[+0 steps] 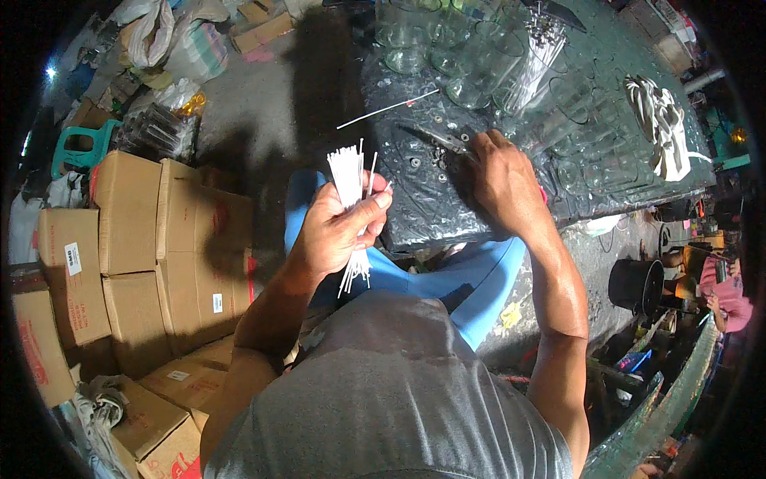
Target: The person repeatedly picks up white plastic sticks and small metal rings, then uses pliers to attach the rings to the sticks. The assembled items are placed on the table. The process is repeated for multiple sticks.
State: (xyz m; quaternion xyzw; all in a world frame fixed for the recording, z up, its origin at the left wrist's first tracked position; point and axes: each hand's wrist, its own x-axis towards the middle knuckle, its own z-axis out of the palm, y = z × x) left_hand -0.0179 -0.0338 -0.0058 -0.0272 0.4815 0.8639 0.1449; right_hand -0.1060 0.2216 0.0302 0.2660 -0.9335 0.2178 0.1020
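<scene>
- The left hand (pixel 339 227) is closed around a bundle of thin white rods (pixel 345 177), thumb over the fingers; the rods stand out above the grip and their lower ends fan out beneath it. One or two sit apart near the thumb.
- The left wrist is raised in front of the lap, just off the table's (pixel 399 214) near left corner, its forearm slanting up from the lower left.
- The right hand (pixel 508 177) lies over the table, back upward, fingers bent down and hidden at the tips; whether they pinch anything I cannot tell. That elbow is bent well out to the side.
- Just beside those fingers are a metal tool (pixel 448 142) and small metal rings (pixel 415 162).
- Farther out, a single rod (pixel 387 109) lies across the table's left edge.
- Beyond the right hand, a cluster of rods (pixel 544 68) stands among clear glasses (pixel 479 76), with dark bits at the upper ends.
- The work looks partway along, I judge: the standing rods seem fitted, while those in the left hand show no such bits and appear left to do.
</scene>
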